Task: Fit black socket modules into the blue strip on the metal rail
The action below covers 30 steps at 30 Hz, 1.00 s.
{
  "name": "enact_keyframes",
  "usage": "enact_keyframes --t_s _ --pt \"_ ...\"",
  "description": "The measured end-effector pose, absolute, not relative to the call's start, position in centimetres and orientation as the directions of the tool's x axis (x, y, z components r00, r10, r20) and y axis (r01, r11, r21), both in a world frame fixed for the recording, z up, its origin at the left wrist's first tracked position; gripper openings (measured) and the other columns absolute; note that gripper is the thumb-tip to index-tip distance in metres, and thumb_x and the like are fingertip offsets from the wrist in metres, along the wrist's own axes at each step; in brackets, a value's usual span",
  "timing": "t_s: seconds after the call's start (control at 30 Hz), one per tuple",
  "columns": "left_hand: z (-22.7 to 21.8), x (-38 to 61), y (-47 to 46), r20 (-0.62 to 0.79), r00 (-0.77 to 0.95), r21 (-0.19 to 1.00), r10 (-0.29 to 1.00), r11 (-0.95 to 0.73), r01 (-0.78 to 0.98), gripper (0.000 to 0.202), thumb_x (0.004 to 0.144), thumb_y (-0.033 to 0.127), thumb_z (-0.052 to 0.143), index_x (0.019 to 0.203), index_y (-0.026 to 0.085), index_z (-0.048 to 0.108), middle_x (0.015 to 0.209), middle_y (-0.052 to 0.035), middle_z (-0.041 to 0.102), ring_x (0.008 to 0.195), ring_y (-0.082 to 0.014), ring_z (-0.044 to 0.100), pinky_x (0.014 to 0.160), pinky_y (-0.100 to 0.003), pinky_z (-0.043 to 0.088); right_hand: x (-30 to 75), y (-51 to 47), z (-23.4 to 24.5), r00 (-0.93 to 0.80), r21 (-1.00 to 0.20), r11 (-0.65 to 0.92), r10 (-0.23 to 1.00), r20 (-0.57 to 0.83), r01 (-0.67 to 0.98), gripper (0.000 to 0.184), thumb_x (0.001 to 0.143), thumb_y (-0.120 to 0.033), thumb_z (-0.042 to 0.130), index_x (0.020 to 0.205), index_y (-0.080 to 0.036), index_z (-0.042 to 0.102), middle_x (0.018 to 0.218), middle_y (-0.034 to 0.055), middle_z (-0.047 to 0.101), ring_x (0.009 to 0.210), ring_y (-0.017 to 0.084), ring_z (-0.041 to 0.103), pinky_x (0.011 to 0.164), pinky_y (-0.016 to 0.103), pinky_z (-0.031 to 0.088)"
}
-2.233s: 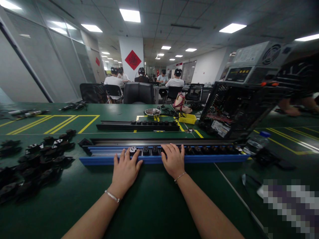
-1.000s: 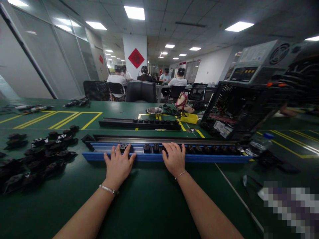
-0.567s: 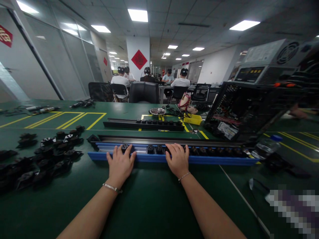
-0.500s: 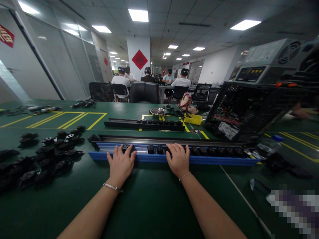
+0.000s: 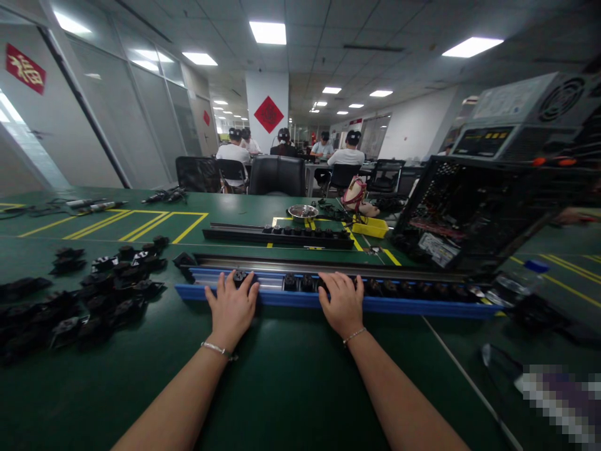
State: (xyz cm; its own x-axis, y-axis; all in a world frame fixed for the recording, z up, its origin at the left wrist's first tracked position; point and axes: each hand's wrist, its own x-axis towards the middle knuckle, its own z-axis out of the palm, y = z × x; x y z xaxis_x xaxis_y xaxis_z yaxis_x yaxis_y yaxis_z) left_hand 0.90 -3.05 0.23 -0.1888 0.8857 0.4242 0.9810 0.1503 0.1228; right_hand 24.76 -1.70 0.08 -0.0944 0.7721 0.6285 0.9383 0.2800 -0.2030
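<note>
A long blue channel [image 5: 282, 299] lies across the table in front of me, with a row of black socket-like modules [image 5: 308, 283] in it. My left hand [image 5: 232, 308] rests on its left part, fingers spread around a single black module [image 5: 240, 277]. Farther right, my right hand [image 5: 342, 304] lies over the row with its fingers apart and curved onto the channel. Its fingertips partly hide the modules beneath. Neither hand is wrapped round anything that I can make out. A black rail [image 5: 328, 268] runs just behind the blue channel.
Many loose black parts [image 5: 126, 275] lie at the left. Beyond are a second black rail [image 5: 253, 235] with modules, a metal bowl [image 5: 303, 213] and a yellow tray [image 5: 370, 227]. An open computer case [image 5: 451, 213] and a blue-capped bottle [image 5: 519, 282] stand at the right.
The whole view has shifted slightly to the right in the picture. Both hands keep nearly the same places on the blue channel.
</note>
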Motion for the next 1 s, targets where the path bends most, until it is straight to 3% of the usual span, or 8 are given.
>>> enact_keyframes --t_s 0.47,1.0 --pt "0.3 -0.8 -2.4 0.438 -0.283 0.211 0.853 0.209 0.955 0.045 0.093 0.039 0.023 0.123 0.032 0.056 0.129 -0.0123 0.052 0.129 -0.031 0.034 0.102 -0.064 0.021 24.7 -1.8 0.1 -0.092 -0.212 0.282 0.775 0.625 0.936 0.031 0.087 -0.031 0.045 0.115 -0.027 0.058 0.112 0.0031 0.064 0.111 0.022 0.049 0.106 0.05 0.01" --pt "0.4 -2.2 -2.2 0.452 -0.363 0.248 0.815 0.276 0.929 0.044 0.092 0.039 0.026 0.118 0.03 0.06 0.126 -0.0113 0.054 0.128 -0.0335 0.034 0.101 -0.061 0.026 24.8 -1.8 0.1 -0.096 -0.212 0.292 0.769 0.632 0.933 0.031 0.088 -0.031 0.043 0.115 -0.026 0.058 0.112 0.0035 0.064 0.112 0.022 0.047 0.107 0.049 0.009"
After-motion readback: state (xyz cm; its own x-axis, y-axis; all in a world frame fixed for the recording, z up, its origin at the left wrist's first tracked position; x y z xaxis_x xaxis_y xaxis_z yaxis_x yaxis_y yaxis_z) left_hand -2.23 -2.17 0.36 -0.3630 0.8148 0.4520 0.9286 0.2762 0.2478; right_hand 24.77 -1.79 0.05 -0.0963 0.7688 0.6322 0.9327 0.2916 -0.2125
